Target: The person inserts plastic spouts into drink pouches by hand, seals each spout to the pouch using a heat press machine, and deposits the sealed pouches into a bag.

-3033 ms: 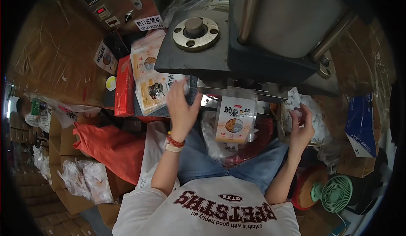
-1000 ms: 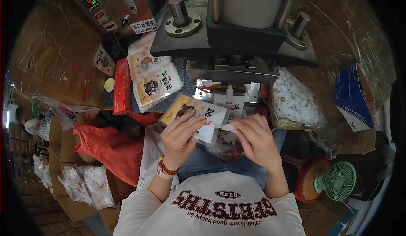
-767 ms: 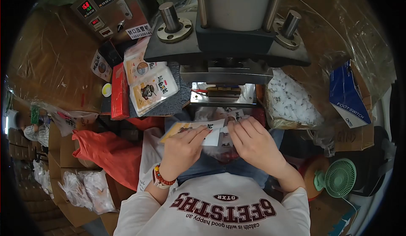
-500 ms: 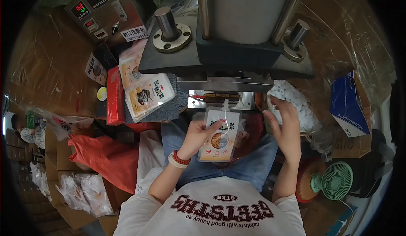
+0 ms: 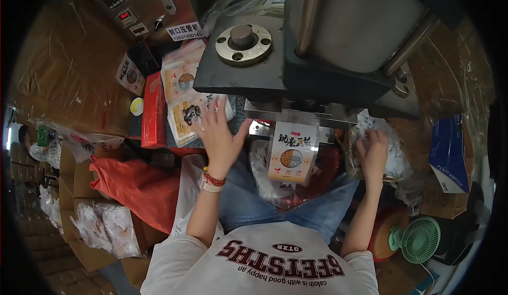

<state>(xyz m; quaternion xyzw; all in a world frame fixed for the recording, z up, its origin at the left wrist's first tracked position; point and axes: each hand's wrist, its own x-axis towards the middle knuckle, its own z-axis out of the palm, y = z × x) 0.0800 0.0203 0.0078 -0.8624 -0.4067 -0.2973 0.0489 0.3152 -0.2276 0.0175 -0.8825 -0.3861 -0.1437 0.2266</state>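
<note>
A printed pouch (image 5: 292,155) with a round picture hangs from the press jaws (image 5: 301,112), its top edge hidden under them. Neither hand touches it. My left hand (image 5: 214,136) is open, fingers spread, over the near edge of a stack of printed pouches (image 5: 184,116); contact with the stack cannot be made out. On the right, my right hand (image 5: 374,149) reaches into a heap of small white plastic pieces (image 5: 394,155). Its fingers are bent and slightly apart, and nothing shows between them.
The press body (image 5: 344,36) fills the upper middle. Left of it stand a control box (image 5: 153,9) with lit digits and a red box (image 5: 153,110). A blue foot-switch box (image 5: 448,155) and green fan (image 5: 420,239) are at right. Clear plastic (image 5: 259,160) lies below the jaws.
My left hand has let go of the pouch and moved left to the stack. The pouch now hangs at the jaws. My right hand has lowered into the white pieces. The view has shifted.
</note>
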